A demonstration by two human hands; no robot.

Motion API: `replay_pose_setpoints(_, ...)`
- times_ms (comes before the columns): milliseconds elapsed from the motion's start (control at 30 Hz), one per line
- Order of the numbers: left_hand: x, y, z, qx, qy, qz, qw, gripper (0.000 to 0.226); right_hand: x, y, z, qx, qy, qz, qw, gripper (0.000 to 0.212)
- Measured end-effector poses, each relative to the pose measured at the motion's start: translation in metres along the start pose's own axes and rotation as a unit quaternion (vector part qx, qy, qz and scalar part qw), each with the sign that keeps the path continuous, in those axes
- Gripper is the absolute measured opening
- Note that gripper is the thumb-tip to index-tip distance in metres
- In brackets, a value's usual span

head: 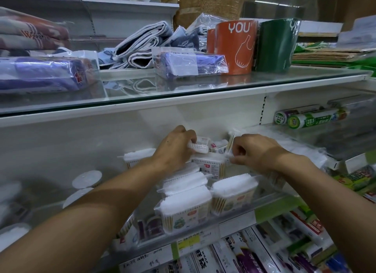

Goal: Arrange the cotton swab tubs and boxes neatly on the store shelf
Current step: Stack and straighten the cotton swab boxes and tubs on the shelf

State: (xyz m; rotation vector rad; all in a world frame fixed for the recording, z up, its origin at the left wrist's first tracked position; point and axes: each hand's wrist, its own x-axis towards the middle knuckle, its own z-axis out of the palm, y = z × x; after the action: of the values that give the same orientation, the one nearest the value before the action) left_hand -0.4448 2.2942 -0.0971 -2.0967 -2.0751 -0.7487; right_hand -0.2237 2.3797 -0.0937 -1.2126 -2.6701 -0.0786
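Both my hands reach deep into the middle shelf (234, 217). My left hand (175, 148) grips a white ridged cotton swab pack (200, 148) near the back. My right hand (252, 152) pinches the plastic edge of a cotton swab box (209, 166) that stands between the hands. In front stand two more cotton swab boxes (184, 209) (234, 193) with white tops and printed labels. Another box (134, 157) sits to the left behind my left forearm. Round cotton swab tubs (87, 179) with white lids stand at the far left.
A glass shelf (142, 87) above carries folded towels (140, 47) and orange (234, 47) and green bag rolls (276, 45). Green-labelled rolls (313, 119) lie at the right back. Plastic wrap boxes (240, 256) fill the shelf below. Small loose packs (218, 145) lie at the back between my hands.
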Motion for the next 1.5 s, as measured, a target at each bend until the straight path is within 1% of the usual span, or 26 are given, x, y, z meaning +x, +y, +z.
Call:
replay_pose_setpoints(100,-0.003,0.000,-0.001,0.007,-0.015,-0.012,1.000,0.021,0.011,-0.002,-0.002,0.054,0.089,0.019,0.994,0.013)
replay_pose_setpoints(167,-0.004,-0.001,-0.001,0.005,-0.023,-0.025,0.999,0.025,0.022,-0.003,0.001,0.066,0.140,0.014,0.988,0.012)
replay_pose_setpoints(200,-0.004,-0.001,-0.001,0.001,-0.030,-0.032,0.999,0.028,0.029,-0.003,0.003,0.046,0.156,0.008,0.987,0.014)
replay_pose_setpoints(267,-0.005,-0.001,-0.001,-0.004,-0.042,-0.048,0.998,0.032,0.047,-0.006,0.007,-0.026,0.164,0.002,0.986,0.021)
replay_pose_setpoints(300,-0.005,-0.002,-0.001,-0.004,-0.046,-0.053,0.998,0.034,0.056,-0.009,0.008,-0.047,0.148,0.015,0.988,0.025)
replay_pose_setpoints(400,-0.005,-0.002,-0.001,-0.003,-0.048,-0.056,0.997,0.034,0.078,-0.017,0.012,-0.034,0.035,0.079,0.996,0.033)
replay_pose_setpoints(467,-0.006,-0.003,-0.001,-0.003,-0.046,-0.055,0.997,0.034,0.087,-0.022,0.017,-0.047,-0.018,0.091,0.995,0.036)
replay_pose_setpoints(667,-0.008,-0.004,-0.004,-0.008,-0.039,-0.054,0.998,0.034,0.097,-0.026,0.013,-0.091,-0.103,0.090,0.986,0.054)
replay_pose_setpoints(800,-0.009,-0.004,-0.003,-0.010,-0.036,-0.053,0.998,0.034,0.099,-0.027,0.019,-0.112,-0.113,0.095,0.983,0.057)
replay_pose_setpoints(900,-0.008,-0.004,-0.003,-0.011,-0.038,-0.054,0.998,0.035,0.096,-0.028,0.020,-0.085,-0.102,0.107,0.985,0.055)
replay_pose_setpoints(1033,-0.008,-0.004,-0.003,-0.010,-0.040,-0.058,0.997,0.033,0.085,-0.028,0.012,0.001,-0.072,0.140,0.988,0.062)
replay_pose_setpoints(1167,-0.008,-0.002,-0.004,-0.006,-0.044,-0.058,0.997,0.030,0.077,-0.023,0.005,0.053,-0.037,0.160,0.985,0.063)
replay_pose_setpoints(1300,-0.008,-0.003,-0.004,-0.002,-0.046,-0.064,0.997,0.032,0.078,-0.019,-0.004,0.083,0.016,0.170,0.982,0.065)
replay_pose_setpoints(1400,-0.008,-0.003,-0.005,-0.002,-0.040,-0.069,0.997,0.032,0.073,-0.020,-0.013,0.138,0.068,0.168,0.974,0.065)
replay_pose_setpoints(1500,-0.008,-0.002,-0.006,-0.031,0.003,-0.063,0.998,0.042,0.064,-0.024,-0.020,0.181,0.121,0.143,0.965,0.065)
